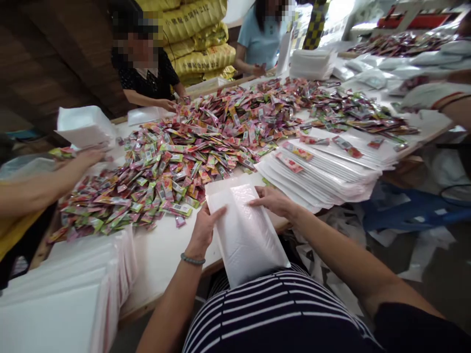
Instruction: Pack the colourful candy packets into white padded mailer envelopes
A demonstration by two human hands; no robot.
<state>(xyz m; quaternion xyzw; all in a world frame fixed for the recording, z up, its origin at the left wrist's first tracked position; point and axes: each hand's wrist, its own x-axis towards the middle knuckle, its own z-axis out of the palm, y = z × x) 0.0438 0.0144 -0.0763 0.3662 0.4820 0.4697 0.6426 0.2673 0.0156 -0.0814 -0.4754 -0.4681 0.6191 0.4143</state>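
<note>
Between my hands, in front of my striped top, is a white padded mailer [246, 235], its flap end toward the table. My left hand [204, 228] grips its left edge, thumb on top and fingers underneath. On the opposite edge, my right hand [274, 201] pinches the mailer near the upper corner, also with the thumb on top. Just beyond the mailer spreads a large heap of small colourful packets [191, 162]. What the mailer holds, if anything, is hidden.
To the right lies a fanned stack of white mailers [331, 181] with several packets on it; another stack [59, 289] stands at the front left. Co-workers reach in around the table [158, 264]. Yellow sacks [198, 44] are piled behind. Paper scraps [427, 250] litter the floor.
</note>
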